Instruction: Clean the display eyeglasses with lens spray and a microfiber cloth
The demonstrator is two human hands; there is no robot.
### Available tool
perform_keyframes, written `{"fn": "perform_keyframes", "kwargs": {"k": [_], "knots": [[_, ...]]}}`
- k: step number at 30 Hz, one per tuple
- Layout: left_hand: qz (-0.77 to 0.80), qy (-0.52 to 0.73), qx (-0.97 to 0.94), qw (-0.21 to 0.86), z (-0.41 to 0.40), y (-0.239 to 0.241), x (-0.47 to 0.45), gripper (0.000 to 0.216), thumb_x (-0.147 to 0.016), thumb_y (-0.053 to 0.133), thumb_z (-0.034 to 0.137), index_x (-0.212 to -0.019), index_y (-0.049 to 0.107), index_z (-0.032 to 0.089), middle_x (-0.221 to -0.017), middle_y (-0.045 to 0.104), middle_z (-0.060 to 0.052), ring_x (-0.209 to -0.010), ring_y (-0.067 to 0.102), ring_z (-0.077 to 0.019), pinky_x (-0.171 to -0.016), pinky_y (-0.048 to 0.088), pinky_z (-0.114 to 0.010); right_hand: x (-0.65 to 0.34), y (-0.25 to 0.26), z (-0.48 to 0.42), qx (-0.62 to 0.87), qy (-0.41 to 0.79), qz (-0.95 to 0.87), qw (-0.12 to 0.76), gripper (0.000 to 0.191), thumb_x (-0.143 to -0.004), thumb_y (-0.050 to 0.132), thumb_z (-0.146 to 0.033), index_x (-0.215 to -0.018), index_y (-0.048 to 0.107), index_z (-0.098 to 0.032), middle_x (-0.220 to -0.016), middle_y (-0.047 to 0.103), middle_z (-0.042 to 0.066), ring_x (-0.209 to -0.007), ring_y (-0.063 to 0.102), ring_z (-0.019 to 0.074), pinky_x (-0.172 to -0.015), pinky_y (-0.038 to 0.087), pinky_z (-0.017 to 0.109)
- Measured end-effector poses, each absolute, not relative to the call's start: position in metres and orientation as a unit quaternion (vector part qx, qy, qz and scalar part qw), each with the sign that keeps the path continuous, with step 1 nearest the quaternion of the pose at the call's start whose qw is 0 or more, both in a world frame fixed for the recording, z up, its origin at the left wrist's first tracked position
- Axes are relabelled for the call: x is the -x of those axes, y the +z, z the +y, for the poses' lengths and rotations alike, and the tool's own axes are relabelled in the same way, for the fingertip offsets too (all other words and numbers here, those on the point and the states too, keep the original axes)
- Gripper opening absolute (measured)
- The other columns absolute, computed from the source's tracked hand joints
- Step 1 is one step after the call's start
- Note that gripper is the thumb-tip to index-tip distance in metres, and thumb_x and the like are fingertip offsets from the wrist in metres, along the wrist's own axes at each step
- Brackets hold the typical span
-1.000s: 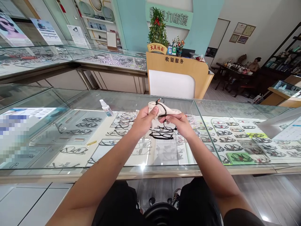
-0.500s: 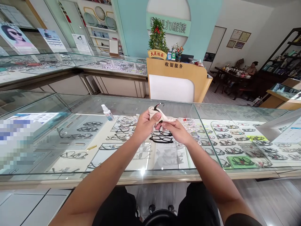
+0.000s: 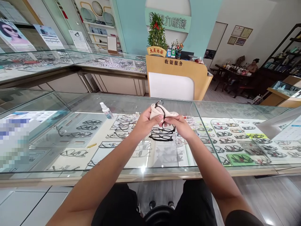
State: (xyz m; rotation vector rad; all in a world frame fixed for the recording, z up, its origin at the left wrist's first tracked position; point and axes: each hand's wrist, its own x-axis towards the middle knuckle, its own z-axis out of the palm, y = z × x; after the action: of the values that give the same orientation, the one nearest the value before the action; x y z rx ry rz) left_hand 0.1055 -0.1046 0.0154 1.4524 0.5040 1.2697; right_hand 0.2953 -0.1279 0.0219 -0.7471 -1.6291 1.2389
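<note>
Slid further across, left hand [image 3: 144, 122] pinches cream cloth [image 3: 155, 110] on black glasses [image 3: 164, 113] gripped by right hand [image 3: 180, 125]; desk [image 3: 178, 73] reads 收银服务

Front and centre, the cashier desk [image 3: 178, 78] carries dark characters across its wooden top band: 收银服务. Right on top of the desk, at its left end, the yellow pot [image 3: 156, 51] shows red characters, 大展鸿图. Above the desk, the teal wall sign [image 3: 174, 22] has white characters; the last three read 力眼镜, and the ones before them are cut off by the plant [image 3: 156, 31]. Just beside the pot stand small QR code cards [image 3: 169, 52], their print too small to read. Far left of the desk, the posters [image 3: 49, 36] carry lines of print, illegible. Right of the desk, the framed certificates [image 3: 242, 33] are too small to make out as well.
</note>
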Motion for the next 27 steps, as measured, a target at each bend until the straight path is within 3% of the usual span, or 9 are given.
{"fn": "perform_keyframes", "kwargs": {"k": [5,8,11,16,18,22,27], "knots": [[0.227,0.572,-0.586,0.527,-0.110,0.016,-0.110,0.053,-0.090,0.083,0.066,-0.083,0.059,0.019,-0.050,0.055,0.004,-0.043,0.051,-0.0112,-0.048,0.044,-0.024,-0.288,0.015,-0.134,0.281,0.514,-0.678,0.443,0.030,-0.100,0.071,-0.046,-0.096,0.090,-0.023,-0.093,0.081,0.003,-0.089,0.065,0.0187,-0.091,0.052,0.033],[0.255,0.563,-0.596,0.513,-0.106,0.013,-0.105,0.061,-0.094,0.073,0.076,-0.076,0.059,0.019,-0.051,0.056,0.001,-0.044,0.054,-0.0127,-0.046,0.043,-0.025,-0.289,0.015,-0.134,0.281,0.516,-0.675,0.447,0.030,-0.099,0.073,-0.047,-0.099,0.091,-0.023,-0.094,0.082,0.004,-0.092,0.068,0.0198,-0.092,0.052,0.033],[0.269,0.541,-0.602,0.522,-0.098,0.011,-0.097,0.064,-0.090,0.074,0.079,-0.075,0.062,0.018,-0.057,0.060,-0.002,-0.048,0.058,-0.0145,-0.044,0.042,-0.026,-0.294,0.021,-0.133,0.295,0.501,-0.672,0.460,0.035,-0.097,0.074,-0.052,-0.096,0.092,-0.022,-0.090,0.082,0.004,-0.088,0.066,0.0198,-0.090,0.052,0.034],[0.209,0.530,-0.607,0.554,-0.098,0.015,-0.098,0.051,-0.085,0.092,0.056,-0.109,0.070,0.018,-0.070,0.066,0.001,-0.062,0.065,-0.0157,-0.059,0.053,-0.028,-0.299,0.029,-0.131,0.290,0.499,-0.661,0.479,0.038,-0.096,0.074,-0.055,-0.089,0.091,-0.022,-0.087,0.081,0.004,-0.081,0.063,0.0188,-0.085,0.052,0.034],[0.198,0.531,-0.607,0.557,-0.100,0.016,-0.101,0.051,-0.085,0.094,0.051,-0.114,0.069,0.019,-0.067,0.065,0.003,-0.061,0.065,-0.0157,-0.061,0.055,-0.028,-0.296,0.027,-0.131,0.283,0.506,-0.663,0.473,0.039,-0.095,0.075,-0.058,-0.088,0.091,-0.023,-0.085,0.079,0.004,-0.082,0.063,0.0192,-0.085,0.052,0.034],[0.220,0.556,-0.587,0.546,-0.105,0.015,-0.107,0.050,-0.087,0.089,0.060,-0.086,0.061,0.020,-0.052,0.054,0.006,-0.045,0.049,-0.0104,-0.049,0.044,-0.024,-0.286,0.018,-0.133,0.275,0.515,-0.672,0.456,0.045,-0.094,0.076,-0.064,-0.096,0.090,-0.022,-0.090,0.080,0.005,-0.087,0.065,0.0199,-0.087,0.053,0.034],[0.265,0.571,-0.568,0.530,-0.105,0.011,-0.106,0.061,-0.092,0.075,0.076,-0.076,0.056,0.021,-0.048,0.047,0.005,-0.041,0.043,-0.0098,-0.045,0.040,-0.025,-0.279,0.012,-0.137,0.285,0.496,-0.682,0.455,0.051,-0.095,0.074,-0.068,-0.100,0.090,-0.021,-0.096,0.080,0.005,-0.093,0.065,0.0207,-0.094,0.052,0.035]]}}
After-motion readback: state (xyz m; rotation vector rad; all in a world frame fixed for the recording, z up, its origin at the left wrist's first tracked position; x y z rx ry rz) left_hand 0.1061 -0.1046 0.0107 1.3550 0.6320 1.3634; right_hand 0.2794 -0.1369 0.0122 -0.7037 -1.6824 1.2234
